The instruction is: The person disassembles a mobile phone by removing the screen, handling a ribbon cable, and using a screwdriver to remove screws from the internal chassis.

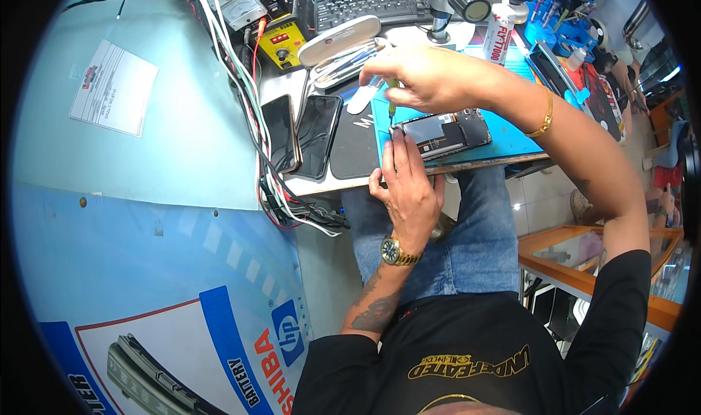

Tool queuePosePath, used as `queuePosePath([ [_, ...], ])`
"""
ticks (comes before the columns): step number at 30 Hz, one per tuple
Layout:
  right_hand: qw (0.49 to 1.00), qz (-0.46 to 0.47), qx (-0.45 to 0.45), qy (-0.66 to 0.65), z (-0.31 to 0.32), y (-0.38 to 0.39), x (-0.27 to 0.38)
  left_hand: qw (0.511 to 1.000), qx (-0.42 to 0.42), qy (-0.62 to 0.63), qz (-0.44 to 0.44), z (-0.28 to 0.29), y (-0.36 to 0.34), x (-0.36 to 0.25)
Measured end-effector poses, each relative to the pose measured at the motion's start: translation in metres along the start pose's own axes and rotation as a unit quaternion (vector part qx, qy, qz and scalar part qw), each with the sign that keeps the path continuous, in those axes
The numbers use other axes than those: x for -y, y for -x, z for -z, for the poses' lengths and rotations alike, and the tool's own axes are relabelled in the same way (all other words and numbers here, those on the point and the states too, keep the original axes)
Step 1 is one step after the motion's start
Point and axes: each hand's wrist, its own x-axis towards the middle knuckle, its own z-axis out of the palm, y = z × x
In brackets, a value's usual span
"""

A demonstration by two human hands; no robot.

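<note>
An opened smartphone (456,131), its inside parts bared, lies on a light-blue work mat (511,134) near the bench's front edge. My left hand (410,196) reaches up to the phone's left end with fingers stretched out; the fingertips press there and the thumb stands apart. From above, my right hand (420,79) is closed round a screwdriver with a yellow-green handle (393,102). Its shaft points down beside my left fingertips, at the phone's left end. The tip is too small to make out, and my left fingers cover part of that end.
Two dark phones (318,137) lie at the left, next to hanging cables (244,86). Behind are an open case of tools (343,57), a yellow-fronted power unit (283,46) and a keyboard (372,9). A white glue tube (499,31) and blue tool holder (548,17) stand at the back right.
</note>
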Motion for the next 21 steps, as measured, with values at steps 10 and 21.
queuePosePath([
  [10,0.997,0.029,0.022,0.061,0.004,-0.006,0.014,1.0,0.002,0.015,-0.005,0.001,0.0,-0.001],
  [21,0.999,0.006,-0.025,0.02,0.004,0.005,-0.002,0.999,0.001,0.051,-0.012,0.016,-0.003,0.008],
])
